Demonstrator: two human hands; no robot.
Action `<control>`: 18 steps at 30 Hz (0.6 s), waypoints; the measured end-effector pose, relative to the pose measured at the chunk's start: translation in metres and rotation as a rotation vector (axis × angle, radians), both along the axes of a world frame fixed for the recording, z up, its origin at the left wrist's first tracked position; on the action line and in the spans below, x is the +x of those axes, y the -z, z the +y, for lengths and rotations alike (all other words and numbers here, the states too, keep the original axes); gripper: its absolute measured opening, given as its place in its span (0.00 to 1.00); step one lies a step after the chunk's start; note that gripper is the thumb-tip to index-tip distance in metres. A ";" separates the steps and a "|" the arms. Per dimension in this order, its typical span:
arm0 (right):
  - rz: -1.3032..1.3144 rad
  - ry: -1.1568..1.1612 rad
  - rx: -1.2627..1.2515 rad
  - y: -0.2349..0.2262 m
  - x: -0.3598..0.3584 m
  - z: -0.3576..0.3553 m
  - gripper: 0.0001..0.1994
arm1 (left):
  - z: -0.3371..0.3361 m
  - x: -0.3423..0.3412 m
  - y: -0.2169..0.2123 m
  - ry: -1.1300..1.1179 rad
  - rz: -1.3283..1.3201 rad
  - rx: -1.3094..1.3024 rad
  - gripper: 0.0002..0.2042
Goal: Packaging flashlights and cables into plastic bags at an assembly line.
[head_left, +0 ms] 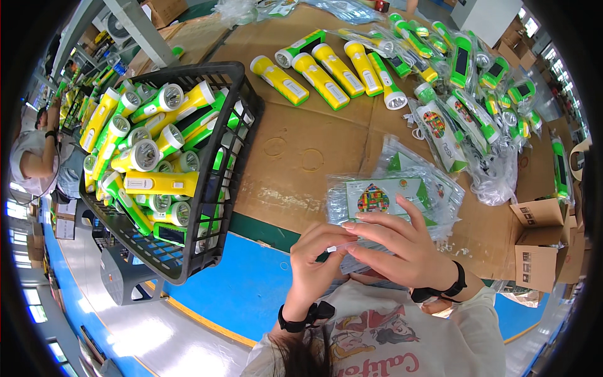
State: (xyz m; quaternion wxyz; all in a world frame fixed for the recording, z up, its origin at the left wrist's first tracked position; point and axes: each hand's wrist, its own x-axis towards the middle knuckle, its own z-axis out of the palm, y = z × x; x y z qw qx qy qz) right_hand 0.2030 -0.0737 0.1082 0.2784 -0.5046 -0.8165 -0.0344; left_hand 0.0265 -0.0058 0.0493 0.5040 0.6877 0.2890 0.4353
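Close to my body, my left hand [319,251] pinches a thin, whitish see-through edge, which looks like part of a clear plastic bag [342,245]. My right hand [402,251] meets it there, thumb and fingers closed on the same edge while the other fingers stretch out above. Just beyond my fingers lies a stack of clear plastic bags with printed cards [402,188], white and green with a colourful block picture. Farther off, several yellow and green flashlights [320,80] lie loose in a row on the cardboard-covered table [295,144].
A black plastic basket [232,125] at the left is heaped with yellow and green flashlights [141,154]. Bagged flashlights [461,60] pile up at the far right. An open cardboard box [537,251] stands to my right. Another person [38,154] is at the far left.
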 end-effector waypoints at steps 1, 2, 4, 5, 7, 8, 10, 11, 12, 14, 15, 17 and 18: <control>0.012 -0.014 0.012 0.001 -0.001 0.001 0.12 | 0.000 -0.001 0.000 -0.005 0.000 0.000 0.09; 0.024 -0.028 0.024 0.002 -0.002 0.002 0.12 | 0.000 -0.001 0.001 -0.007 0.006 0.001 0.09; 0.022 -0.027 0.018 0.001 -0.004 0.003 0.12 | 0.000 -0.002 0.001 -0.010 0.011 -0.001 0.09; 0.020 -0.022 0.014 0.000 -0.004 0.004 0.13 | 0.000 -0.002 0.002 -0.017 0.012 0.003 0.09; 0.021 -0.027 0.014 0.000 -0.003 0.005 0.13 | 0.001 -0.002 0.000 -0.024 0.011 0.008 0.09; 0.024 -0.031 0.014 0.000 -0.003 0.006 0.13 | 0.002 -0.002 -0.001 -0.024 0.012 0.013 0.08; 0.028 -0.035 0.021 0.001 -0.004 0.006 0.13 | 0.003 -0.003 -0.001 -0.023 0.012 0.018 0.08; 0.034 -0.040 0.029 0.001 -0.004 0.006 0.13 | 0.004 -0.003 -0.001 -0.019 0.014 0.018 0.08; 0.034 -0.041 0.028 0.001 -0.004 0.007 0.13 | 0.004 -0.004 0.000 -0.017 0.016 0.018 0.08; 0.050 -0.049 -0.007 0.001 -0.005 0.008 0.13 | 0.004 -0.004 0.000 -0.021 0.015 0.020 0.08; 0.049 -0.048 -0.007 0.001 -0.005 0.008 0.13 | 0.005 -0.004 -0.001 -0.022 0.012 0.023 0.08; 0.076 -0.038 0.006 0.002 -0.007 0.011 0.13 | 0.004 -0.003 -0.001 -0.016 0.012 0.021 0.08; 0.076 -0.039 0.006 0.002 -0.007 0.010 0.13 | 0.004 -0.003 -0.001 -0.013 0.014 0.020 0.08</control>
